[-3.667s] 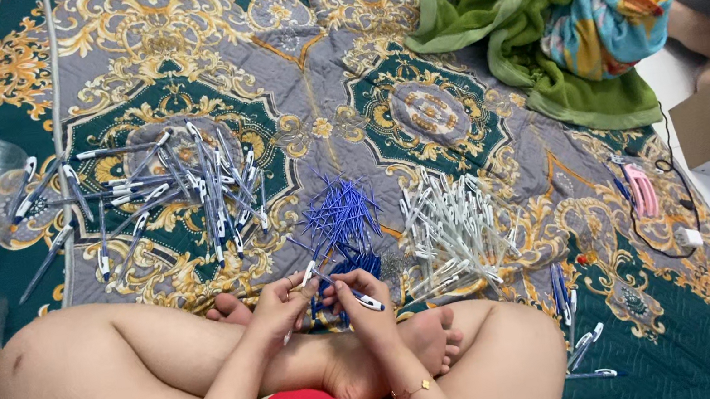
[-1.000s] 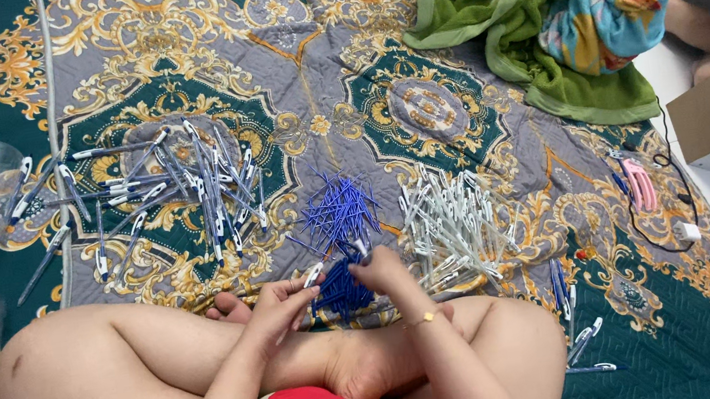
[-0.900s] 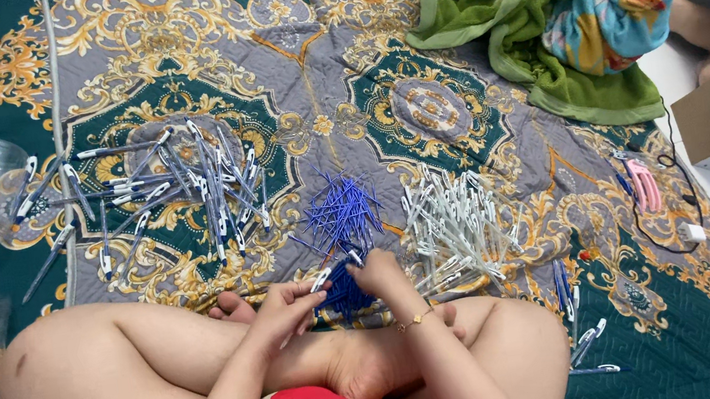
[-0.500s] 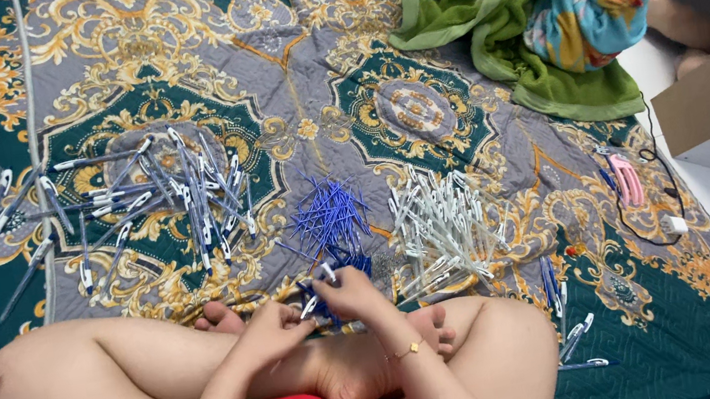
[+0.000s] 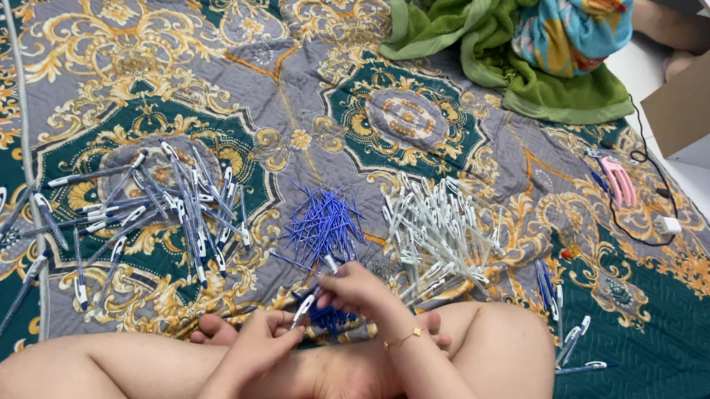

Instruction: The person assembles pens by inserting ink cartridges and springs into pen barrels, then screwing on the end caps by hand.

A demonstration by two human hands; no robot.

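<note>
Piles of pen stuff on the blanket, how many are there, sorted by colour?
Blue refill piles: 1
White pen shell piles: 1
Mixed blue-and-white finished pen piles: 1
Total: 3 big piles. A few loose pens lie apart by the knee. Both hands, left and right, hold one pen between them.

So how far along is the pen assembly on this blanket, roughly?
Done: a spread of finished pens lies to the left on the patterned blanket. In hand: the left hand and right hand meet over one white pen barrel. Left: a heap of blue refills and a bigger heap of white barrels, so plenty remains.
</note>
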